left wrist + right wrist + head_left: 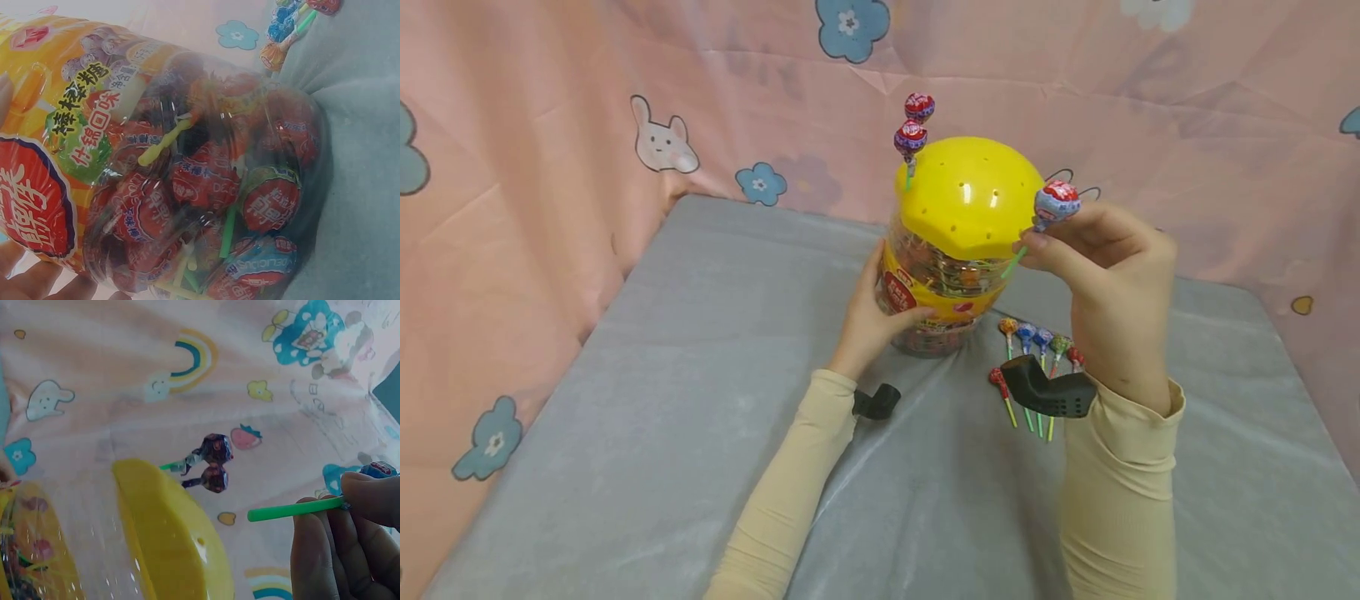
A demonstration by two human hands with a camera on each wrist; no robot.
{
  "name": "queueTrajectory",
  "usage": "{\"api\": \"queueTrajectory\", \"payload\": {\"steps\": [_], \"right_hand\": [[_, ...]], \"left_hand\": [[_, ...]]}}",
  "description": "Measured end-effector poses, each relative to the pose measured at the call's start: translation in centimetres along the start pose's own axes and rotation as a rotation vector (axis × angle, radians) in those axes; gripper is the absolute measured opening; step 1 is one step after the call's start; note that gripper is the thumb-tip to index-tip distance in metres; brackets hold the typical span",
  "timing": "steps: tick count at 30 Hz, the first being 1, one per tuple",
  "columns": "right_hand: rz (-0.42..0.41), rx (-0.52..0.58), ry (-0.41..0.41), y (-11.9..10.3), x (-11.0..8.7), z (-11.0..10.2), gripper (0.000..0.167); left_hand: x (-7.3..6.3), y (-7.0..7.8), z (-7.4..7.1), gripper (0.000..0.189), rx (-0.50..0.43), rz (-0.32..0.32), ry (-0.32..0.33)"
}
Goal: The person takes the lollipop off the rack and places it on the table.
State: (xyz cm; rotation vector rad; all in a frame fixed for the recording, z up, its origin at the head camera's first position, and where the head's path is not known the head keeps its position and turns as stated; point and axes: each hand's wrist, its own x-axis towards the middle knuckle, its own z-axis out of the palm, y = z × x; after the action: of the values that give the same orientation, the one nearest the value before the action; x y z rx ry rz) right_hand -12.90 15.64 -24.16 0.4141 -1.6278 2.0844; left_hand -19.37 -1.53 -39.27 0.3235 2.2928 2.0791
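Note:
A clear plastic candy jar (958, 304) with a domed yellow lid (970, 192) stands on the grey cloth. My left hand (874, 321) grips its lower left side, thumb across the front label. Wrapped lollipops (206, 175) fill the jar. Small holes dot the lid, and two red-and-purple lollipops (911, 137) stand upright at its left edge. My right hand (1112, 275) pinches a lollipop (1057, 202) with a red and light blue wrapper just below its head. Its green stick (294, 509) points down toward the lid's right edge, apart from the lid in the right wrist view.
Several loose lollipops (1009, 327) lie in two rows on the grey cloth (700, 400), right of the jar and partly behind the right wrist's black camera mount (1048, 390). A pink patterned curtain (760, 92) hangs behind and at both sides.

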Motion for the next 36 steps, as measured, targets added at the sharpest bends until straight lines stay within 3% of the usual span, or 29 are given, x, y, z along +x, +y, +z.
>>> {"api": "queueTrajectory", "payload": {"steps": [8,20,25,36], "right_hand": [[0.032,0.063,0.066,-0.2,-1.7,-3.2,0.014],[0.119,-0.034,0.15,1.0,-4.4,-8.0,0.009],[0.213,-0.153,0.242,1.8,-5.8,-10.0,0.007],[0.427,-0.259,0.296,4.2,-9.6,-14.8,0.006]], "left_hand": [[0.1,-0.1,0.0,0.106,-0.007,0.0,0.003],[0.1,-0.2,0.0,0.106,0.011,0.011,0.003],[0.0,-0.1,0.1,0.104,-0.007,-0.013,-0.006],[0.0,-0.3,0.1,0.103,-0.056,0.009,-0.01]]}}
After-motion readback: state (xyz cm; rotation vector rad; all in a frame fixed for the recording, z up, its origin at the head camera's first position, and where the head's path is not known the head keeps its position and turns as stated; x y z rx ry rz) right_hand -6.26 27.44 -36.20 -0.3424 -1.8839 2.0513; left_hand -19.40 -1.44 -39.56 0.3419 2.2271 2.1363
